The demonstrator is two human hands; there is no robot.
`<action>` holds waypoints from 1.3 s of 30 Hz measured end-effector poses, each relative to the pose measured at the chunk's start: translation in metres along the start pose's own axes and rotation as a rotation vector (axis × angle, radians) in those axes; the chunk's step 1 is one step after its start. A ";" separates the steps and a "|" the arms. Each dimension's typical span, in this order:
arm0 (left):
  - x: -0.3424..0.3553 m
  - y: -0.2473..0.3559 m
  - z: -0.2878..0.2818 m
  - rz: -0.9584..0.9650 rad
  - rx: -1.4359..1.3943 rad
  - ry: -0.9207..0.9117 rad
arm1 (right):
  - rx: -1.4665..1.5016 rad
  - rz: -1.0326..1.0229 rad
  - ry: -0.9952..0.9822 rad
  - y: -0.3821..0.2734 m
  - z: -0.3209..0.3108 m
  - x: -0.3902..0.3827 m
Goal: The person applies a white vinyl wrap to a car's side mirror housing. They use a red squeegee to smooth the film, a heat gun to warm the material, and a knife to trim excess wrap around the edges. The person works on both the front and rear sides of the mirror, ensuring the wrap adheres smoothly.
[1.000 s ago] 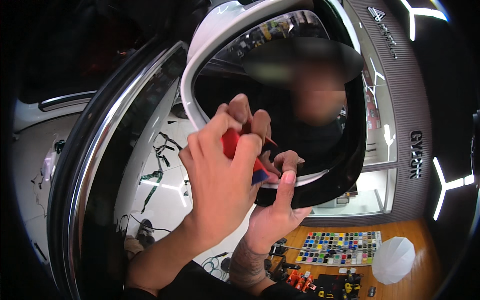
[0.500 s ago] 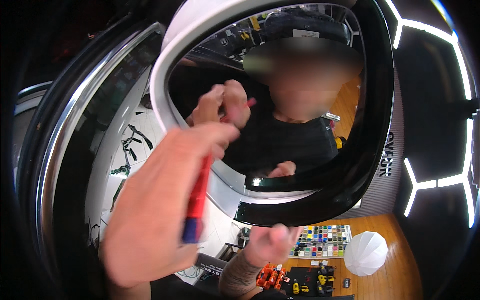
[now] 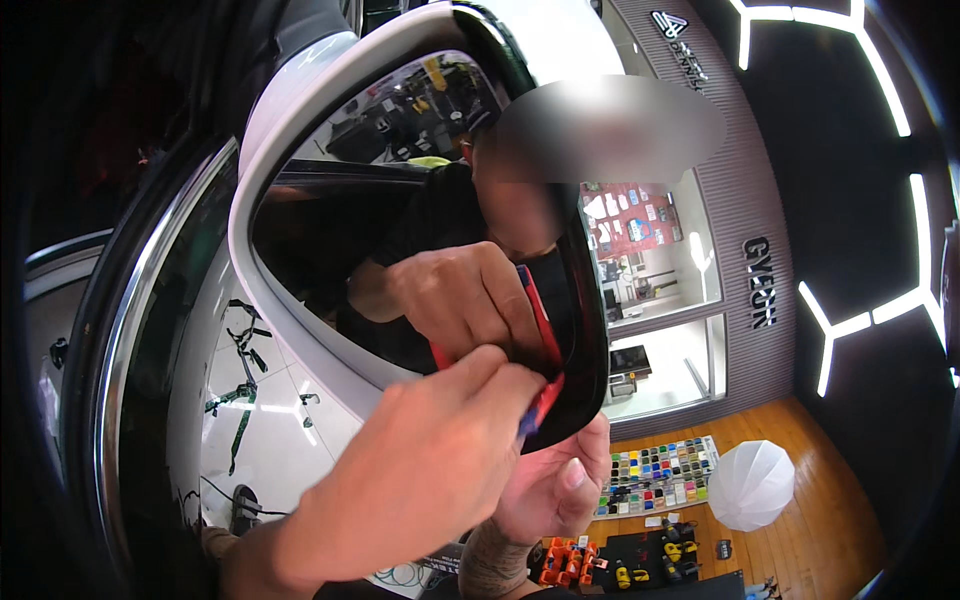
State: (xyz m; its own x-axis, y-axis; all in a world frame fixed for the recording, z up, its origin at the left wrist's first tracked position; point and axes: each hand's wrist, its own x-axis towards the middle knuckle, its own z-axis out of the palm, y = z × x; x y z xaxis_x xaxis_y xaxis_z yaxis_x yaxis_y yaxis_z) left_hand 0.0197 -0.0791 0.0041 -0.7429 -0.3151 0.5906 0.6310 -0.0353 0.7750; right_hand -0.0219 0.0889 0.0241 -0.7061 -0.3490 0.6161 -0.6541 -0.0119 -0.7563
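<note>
The left hand pinches a red, blue-edged flat tool between thumb and fingers, a narrow, firm-looking hold. The tool is at the lower right edge of a car's wing mirror, close to the black trim; whether its edge touches the surface is hidden by the fingers. The right hand sits palm up just below that trim, loosely cupped, with nothing visible in it. For good control, the tool's edge would best lie flat along the curve, pressed lightly and evenly, the right hand steadying from beneath. The mirror glass reflects the working hand, and a white housing frames it. Beyond lie a pale tiled floor with dark scraps, a color swatch board and a white umbrella-like shade.
</note>
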 end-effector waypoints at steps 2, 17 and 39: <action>0.009 -0.002 -0.003 -0.024 0.060 -0.118 | -0.055 -0.024 -0.016 -0.003 -0.001 0.002; -0.005 0.001 -0.063 -0.016 0.122 -0.135 | 0.021 0.036 -0.127 -0.005 -0.016 -0.001; 0.004 -0.013 0.002 0.120 0.758 0.601 | -0.177 -0.201 0.116 0.014 0.021 -0.010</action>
State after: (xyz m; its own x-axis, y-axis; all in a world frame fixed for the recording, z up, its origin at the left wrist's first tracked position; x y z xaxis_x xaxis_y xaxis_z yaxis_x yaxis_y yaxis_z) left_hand 0.0077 -0.0781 -0.0035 -0.3127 -0.7157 0.6245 0.2279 0.5817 0.7808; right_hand -0.0183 0.0723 0.0030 -0.5767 -0.2470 0.7787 -0.8143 0.0973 -0.5723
